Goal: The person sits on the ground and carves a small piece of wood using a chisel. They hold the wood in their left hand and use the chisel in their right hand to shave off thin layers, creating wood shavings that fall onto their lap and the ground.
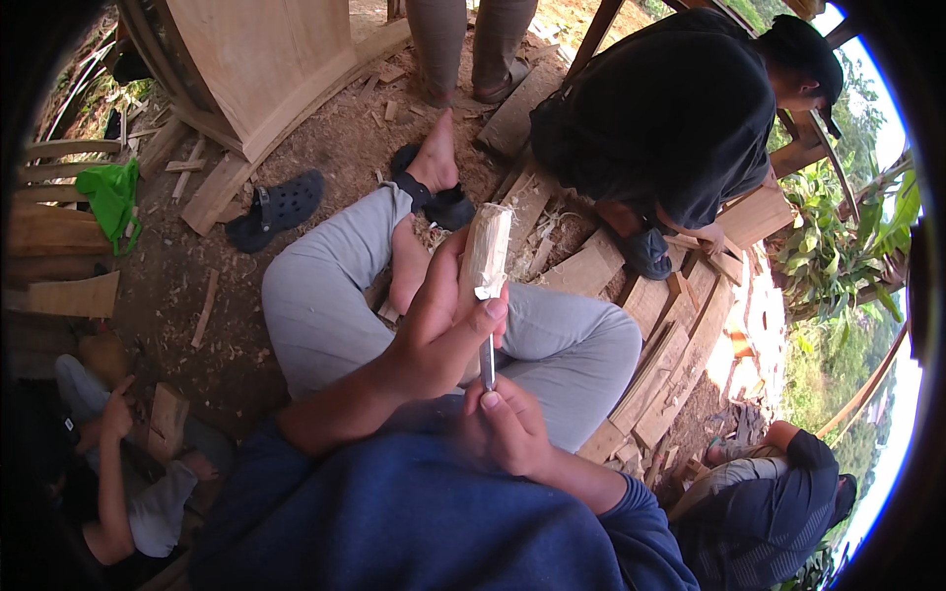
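Note:
My left hand (443,315) is wrapped round a short, pale piece of wood (489,246), held upright above my lap. Its surface is whittled, with frayed fibres at the top and a bright cut near the lower end. Just below it, my right hand (512,428) is closed on a knife whose narrow metal blade (487,360) points up toward the wood. The knife's handle is hidden in my fingers. My left thumb lies against the upper part of the blade, at the foot of the wood.
My crossed legs (335,286) lie beneath my hands. A dark clog (276,210) rests on the chip-strewn ground at left, near a large wooden panel (261,59). Boards (680,364) lie at right, where a person in black (660,108) bends over. Other people sit at lower left and lower right.

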Available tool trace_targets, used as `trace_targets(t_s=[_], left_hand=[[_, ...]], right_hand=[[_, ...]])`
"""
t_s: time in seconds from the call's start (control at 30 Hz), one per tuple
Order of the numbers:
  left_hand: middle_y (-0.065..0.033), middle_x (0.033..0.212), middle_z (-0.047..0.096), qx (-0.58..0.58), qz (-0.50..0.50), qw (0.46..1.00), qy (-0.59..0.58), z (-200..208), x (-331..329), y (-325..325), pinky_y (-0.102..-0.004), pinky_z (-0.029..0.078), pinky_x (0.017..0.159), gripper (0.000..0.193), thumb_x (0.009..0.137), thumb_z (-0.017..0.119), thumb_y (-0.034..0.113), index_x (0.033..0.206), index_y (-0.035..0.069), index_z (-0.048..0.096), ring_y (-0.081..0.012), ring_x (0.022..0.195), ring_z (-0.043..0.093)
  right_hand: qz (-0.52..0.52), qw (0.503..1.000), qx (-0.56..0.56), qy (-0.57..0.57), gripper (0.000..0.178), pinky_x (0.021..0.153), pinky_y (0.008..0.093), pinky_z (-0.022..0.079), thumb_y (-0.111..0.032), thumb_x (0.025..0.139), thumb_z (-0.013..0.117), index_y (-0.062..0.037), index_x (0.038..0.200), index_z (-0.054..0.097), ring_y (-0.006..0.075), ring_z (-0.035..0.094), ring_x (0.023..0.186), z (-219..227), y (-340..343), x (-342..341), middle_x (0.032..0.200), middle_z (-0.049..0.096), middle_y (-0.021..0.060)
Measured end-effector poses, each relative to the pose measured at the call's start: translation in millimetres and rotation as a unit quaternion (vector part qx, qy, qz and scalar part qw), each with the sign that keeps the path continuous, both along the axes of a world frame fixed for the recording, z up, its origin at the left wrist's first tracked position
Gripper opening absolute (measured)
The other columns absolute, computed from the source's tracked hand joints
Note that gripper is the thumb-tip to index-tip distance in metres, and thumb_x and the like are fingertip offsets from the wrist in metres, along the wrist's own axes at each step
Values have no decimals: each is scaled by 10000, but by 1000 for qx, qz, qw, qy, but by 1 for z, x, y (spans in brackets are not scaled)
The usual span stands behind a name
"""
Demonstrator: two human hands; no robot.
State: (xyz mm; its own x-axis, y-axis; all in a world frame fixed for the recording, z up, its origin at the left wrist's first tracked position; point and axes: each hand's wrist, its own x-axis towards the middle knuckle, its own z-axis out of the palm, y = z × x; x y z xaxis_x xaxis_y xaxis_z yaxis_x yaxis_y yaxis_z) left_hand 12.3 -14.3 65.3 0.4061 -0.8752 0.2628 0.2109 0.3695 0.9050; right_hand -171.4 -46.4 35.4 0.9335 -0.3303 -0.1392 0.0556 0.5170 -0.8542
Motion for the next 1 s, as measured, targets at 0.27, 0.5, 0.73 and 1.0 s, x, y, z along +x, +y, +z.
trace_targets(t_s=[0.27,0.5,0.73,1.0], left_hand=[[-94,1010,592,-11,20,998,-64,-4,-3,-1,-259,523,674,710,1075,531,191,1633,-68,177,-98,749,583],[-87,972,590,-3,73,986,-149,-16,-11,2,-238,499,636,672,1097,503,195,1629,-87,206,-85,717,566],[-94,1037,609,10,77,983,-166,-12,-7,2,-243,500,695,665,1107,540,210,1624,-85,245,-84,790,575],[-113,1104,612,30,45,992,-114,-9,-6,5,-252,518,759,600,1111,556,212,1571,-75,301,-102,848,596]], right_hand=[[0,999,27,-26,315,548,277,397,-329,1174,431,-48,1085,542,116,465,570,2,-1,0,705,521,32],[-18,999,-13,-25,330,554,275,400,-343,1172,430,-47,1078,542,115,468,574,-6,0,0,699,516,27],[-18,1000,0,-17,323,549,274,393,-331,1171,421,-50,1075,548,110,467,570,-3,-1,0,695,511,18],[-26,998,-57,12,298,538,271,386,-304,1169,421,-50,1082,552,106,460,563,1,-3,0,695,507,14]])
